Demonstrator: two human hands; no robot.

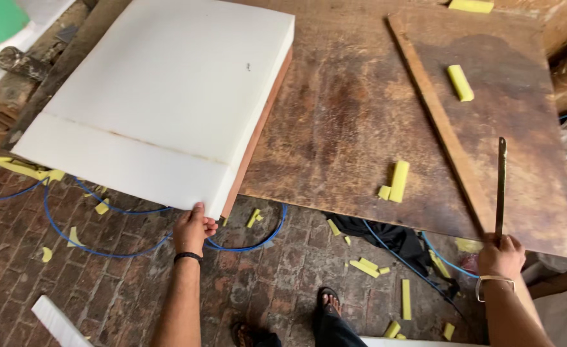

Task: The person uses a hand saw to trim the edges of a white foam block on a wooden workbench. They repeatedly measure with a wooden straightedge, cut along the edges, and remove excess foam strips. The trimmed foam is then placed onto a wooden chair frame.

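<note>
Head view: hands grip white foam slab (pixel 161 96) and blade (pixel 500 186) over worn plywood table (pixel 341 122).

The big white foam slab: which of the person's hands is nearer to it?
Left. The left hand grips the white foam slab at its near corner; the right hand is far off to the side, holding a long blade.

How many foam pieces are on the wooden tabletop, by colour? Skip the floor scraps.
White foam slab: 1, left hand on its near corner
Yellow foam offcuts: 4, far edge, on the board, long one mid-table, small one beside it
Total: 5
</note>
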